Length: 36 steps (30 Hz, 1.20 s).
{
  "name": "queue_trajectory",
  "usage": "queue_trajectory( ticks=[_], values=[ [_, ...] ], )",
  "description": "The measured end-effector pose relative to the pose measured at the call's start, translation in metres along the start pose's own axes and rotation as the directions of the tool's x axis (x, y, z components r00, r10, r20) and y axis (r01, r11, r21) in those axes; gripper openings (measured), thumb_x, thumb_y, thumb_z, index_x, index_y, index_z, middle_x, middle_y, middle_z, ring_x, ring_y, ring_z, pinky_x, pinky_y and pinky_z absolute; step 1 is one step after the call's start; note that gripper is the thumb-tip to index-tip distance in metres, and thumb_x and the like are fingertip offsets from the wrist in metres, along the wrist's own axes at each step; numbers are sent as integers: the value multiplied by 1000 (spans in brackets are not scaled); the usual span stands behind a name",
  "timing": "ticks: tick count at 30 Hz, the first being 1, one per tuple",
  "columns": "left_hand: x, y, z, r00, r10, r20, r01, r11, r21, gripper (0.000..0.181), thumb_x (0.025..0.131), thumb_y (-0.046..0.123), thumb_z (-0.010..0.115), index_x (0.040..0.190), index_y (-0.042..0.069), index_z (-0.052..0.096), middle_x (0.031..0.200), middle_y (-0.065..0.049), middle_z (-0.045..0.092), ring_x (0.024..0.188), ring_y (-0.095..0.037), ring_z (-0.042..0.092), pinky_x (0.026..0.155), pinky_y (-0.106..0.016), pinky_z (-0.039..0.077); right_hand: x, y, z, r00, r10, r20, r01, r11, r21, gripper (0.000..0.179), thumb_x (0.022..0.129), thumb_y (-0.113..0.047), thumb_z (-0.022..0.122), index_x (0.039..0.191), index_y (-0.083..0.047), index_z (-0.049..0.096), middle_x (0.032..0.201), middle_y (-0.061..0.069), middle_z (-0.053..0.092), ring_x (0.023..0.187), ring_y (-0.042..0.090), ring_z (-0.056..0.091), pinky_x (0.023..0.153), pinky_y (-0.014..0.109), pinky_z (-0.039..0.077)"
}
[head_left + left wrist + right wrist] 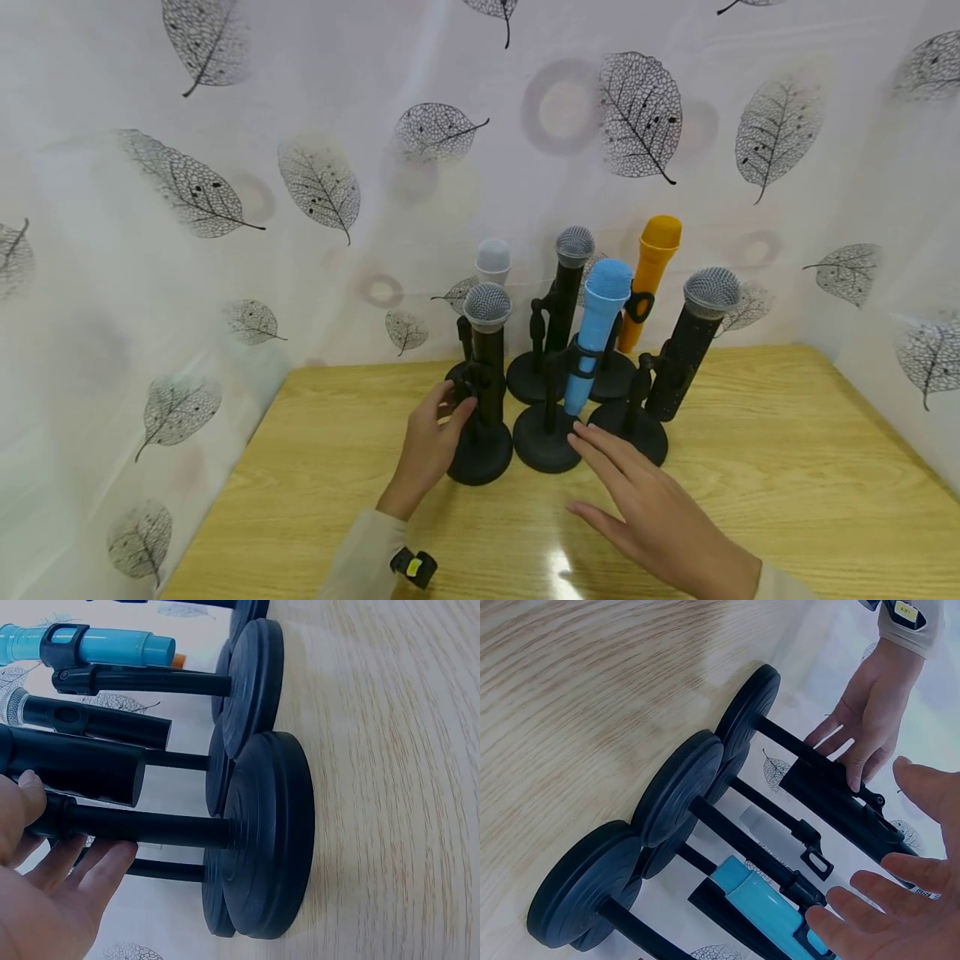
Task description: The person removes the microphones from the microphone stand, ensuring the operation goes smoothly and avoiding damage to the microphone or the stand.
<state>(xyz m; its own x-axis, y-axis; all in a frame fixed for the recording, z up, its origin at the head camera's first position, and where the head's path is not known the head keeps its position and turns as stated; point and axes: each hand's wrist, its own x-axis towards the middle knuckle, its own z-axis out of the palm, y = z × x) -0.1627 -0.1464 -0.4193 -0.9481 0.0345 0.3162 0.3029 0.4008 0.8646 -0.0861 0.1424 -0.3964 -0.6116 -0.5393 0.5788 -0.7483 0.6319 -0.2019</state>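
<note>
The left hand [427, 443] pinches the front-left stand [480, 460] by its stem, nearer than the right; the black mic [491, 379] stands almost upright just right of its fingers, towards the table's [322, 467] back edge. The blue mic [598, 321] leans rightward. Nearer the front edge, the right hand [652, 508] holds nothing, fingers extended, thumb apart.

- Your head camera looked forward and down over the table [322, 467], far enough back to frame your left hand [431, 446] and your right hand [652, 508].
- Your left wrist camera sat low and close beside the nearest stand [165, 827], its picture turned sideways.
- Your right wrist camera, turned the opposite way, looked across the stand bases [671, 791] toward your left hand.
- Both wrist views shared the blue microphone [600, 312].
</note>
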Motion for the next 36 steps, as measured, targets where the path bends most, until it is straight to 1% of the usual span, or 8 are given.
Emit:
queue_trajectory(
  ticks=[4, 9, 11, 14, 21, 27, 32, 36],
  values=[
    [1, -1, 0, 999, 22, 26, -23, 999, 31, 28, 103, 30, 61, 125, 13, 62, 110, -6, 66, 106, -28, 68, 87, -41, 59, 2, -1, 0, 1000, 24, 13, -24, 1000, 17, 68, 93, -44, 73, 147, -8, 52, 152, 9, 48, 131, 27, 55, 93, 44, 56],
    [2, -3, -1, 995, 69, 68, -75, 993, 90, 22, 104, 29, 58, 120, 13, 60, 107, -4, 68, 103, -25, 69, 84, -40, 60, 3, -2, 0, 999, 44, 28, -45, 999, 23, 70, 89, -40, 79, 146, -7, 53, 151, 9, 49, 131, 27, 55, 93, 44, 56],
    [1, -4, -1, 993, 89, 78, -97, 989, 114, 21, 105, 29, 57, 118, 13, 60, 105, -4, 69, 102, -24, 69, 83, -39, 60, 3, -3, 0, 998, 53, 31, -53, 998, 25, 70, 89, -40, 79, 145, -7, 54, 151, 9, 49, 130, 28, 55, 93, 44, 56],
    [-1, -6, -1, 991, 102, 86, -113, 984, 140, 20, 105, 30, 57, 117, 14, 59, 105, -3, 69, 102, -23, 69, 82, -38, 61, 3, -3, 0, 997, 63, 34, -63, 998, 25, 69, 90, -41, 78, 145, -7, 54, 151, 9, 49, 131, 27, 55, 93, 44, 56],
    [-9, -4, -1, 990, 111, 92, -124, 981, 151, 16, 104, 25, 59, 115, 14, 58, 106, -3, 70, 103, -22, 70, 82, -37, 61, 2, -4, 0, 998, 62, 18, -62, 998, 13, 70, 89, -40, 79, 145, -7, 54, 150, 8, 49, 130, 26, 55, 93, 43, 56],
    [-16, 1, 0, 988, 110, 112, -126, 981, 149, 14, 103, 20, 61, 114, 13, 58, 106, -4, 71, 103, -22, 70, 81, -37, 61, -1, -4, -3, 997, 82, 3, -82, 997, 3, 71, 86, -37, 82, 144, -7, 55, 147, 10, 52, 129, 26, 55, 91, 44, 57],
    [-24, 3, 1, 986, 112, 126, -129, 983, 133, 14, 103, 21, 61, 114, 13, 58, 107, -4, 71, 102, -21, 70, 81, -38, 61, -3, -5, -4, 995, 98, 2, -98, 995, 7, 71, 86, -36, 83, 145, -7, 54, 147, 11, 52, 129, 27, 56, 91, 45, 57],
    [-29, 6, 2, 983, 114, 142, -132, 984, 123, 16, 103, 23, 60, 115, 12, 58, 106, -3, 71, 102, -20, 70, 80, -36, 61, -3, -5, -6, 994, 109, -5, -109, 994, 20, 71, 86, -35, 83, 145, -7, 54, 145, 12, 54, 128, 27, 57, 90, 45, 57]
  ],
)
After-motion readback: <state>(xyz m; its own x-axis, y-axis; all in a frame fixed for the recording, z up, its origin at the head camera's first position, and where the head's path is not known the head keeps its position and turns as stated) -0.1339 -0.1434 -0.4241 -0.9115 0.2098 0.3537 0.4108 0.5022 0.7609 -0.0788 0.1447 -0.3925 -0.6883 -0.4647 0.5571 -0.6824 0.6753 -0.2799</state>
